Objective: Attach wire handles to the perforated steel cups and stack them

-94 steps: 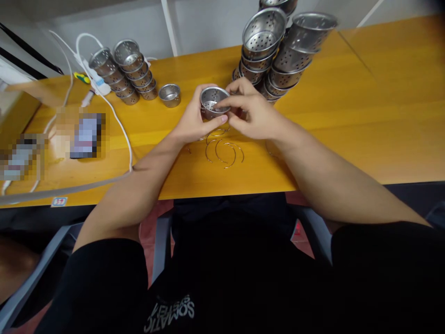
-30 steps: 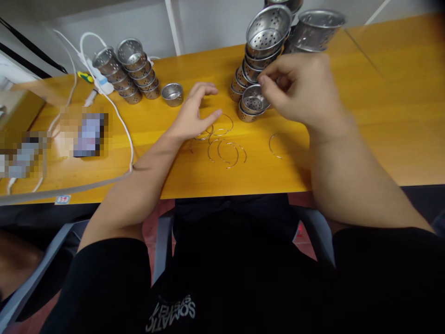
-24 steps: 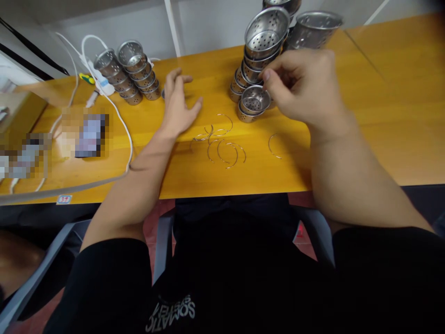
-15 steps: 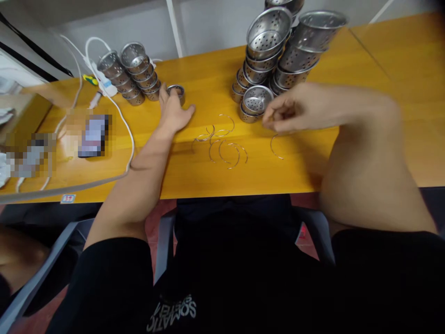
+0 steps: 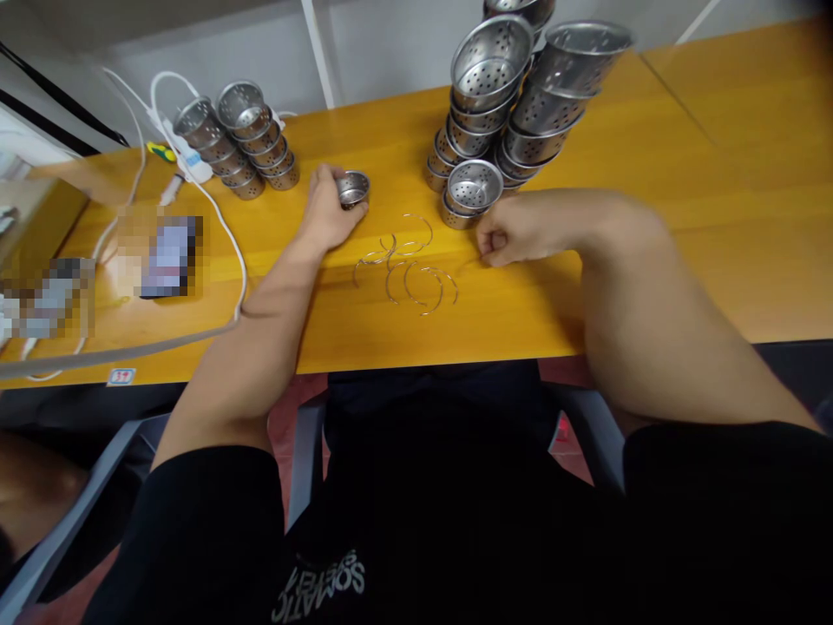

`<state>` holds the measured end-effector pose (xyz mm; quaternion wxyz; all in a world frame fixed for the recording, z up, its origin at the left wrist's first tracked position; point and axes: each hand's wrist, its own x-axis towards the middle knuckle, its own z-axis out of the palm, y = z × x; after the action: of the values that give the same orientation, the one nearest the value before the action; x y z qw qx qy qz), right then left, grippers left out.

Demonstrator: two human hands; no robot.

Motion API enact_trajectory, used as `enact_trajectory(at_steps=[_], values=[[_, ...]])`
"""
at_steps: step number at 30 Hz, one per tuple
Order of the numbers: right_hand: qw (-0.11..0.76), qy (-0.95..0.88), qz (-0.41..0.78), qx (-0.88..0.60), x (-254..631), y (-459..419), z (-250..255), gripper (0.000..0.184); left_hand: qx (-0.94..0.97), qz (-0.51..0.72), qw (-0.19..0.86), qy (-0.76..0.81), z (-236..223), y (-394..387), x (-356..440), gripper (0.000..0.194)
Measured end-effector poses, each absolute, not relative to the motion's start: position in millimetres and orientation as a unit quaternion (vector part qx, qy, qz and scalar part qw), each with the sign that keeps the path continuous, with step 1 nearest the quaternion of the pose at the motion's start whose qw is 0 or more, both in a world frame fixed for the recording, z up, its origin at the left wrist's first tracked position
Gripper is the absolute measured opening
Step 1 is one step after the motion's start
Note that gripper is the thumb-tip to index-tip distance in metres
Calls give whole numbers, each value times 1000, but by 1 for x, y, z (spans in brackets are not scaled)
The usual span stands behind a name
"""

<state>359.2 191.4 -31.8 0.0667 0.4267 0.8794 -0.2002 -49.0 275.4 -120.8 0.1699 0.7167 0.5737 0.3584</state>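
Note:
My left hand (image 5: 325, 213) is closed around a small perforated steel cup (image 5: 353, 187) on the yellow table (image 5: 683, 200). My right hand (image 5: 521, 234) rests on the table as a closed pinch on a thin wire ring (image 5: 469, 259), where a lone ring lay a moment ago. Several loose wire rings (image 5: 409, 265) lie between my hands. Just beyond my right hand sits a short stack of steel cups (image 5: 469, 191).
A tall leaning pile of perforated cups (image 5: 521, 95) stands at the back centre. A smaller pile of cups (image 5: 244, 143) is at the back left by a white power strip (image 5: 179, 148) and cables (image 5: 227, 234). Blurred items (image 5: 160, 252) lie at the left.
My right hand left a cup on the short stack and dropped to the lone ring at the right. My left hand reached left, took the single cup and drew it toward the centre.

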Motion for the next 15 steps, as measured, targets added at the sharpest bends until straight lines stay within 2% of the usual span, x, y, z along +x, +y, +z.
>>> enact_trajectory(at_steps=[3,9,15], values=[[119,870,-165,449,328,178,-25,5,712,381,190,558,-124,279,-51,79],[103,861,-70,493,278,153,-22,9,700,405,225,543,-128,282,-50,89],[81,861,-72,497,281,157,-29,8,688,422,228,545,-122,278,-45,106]])
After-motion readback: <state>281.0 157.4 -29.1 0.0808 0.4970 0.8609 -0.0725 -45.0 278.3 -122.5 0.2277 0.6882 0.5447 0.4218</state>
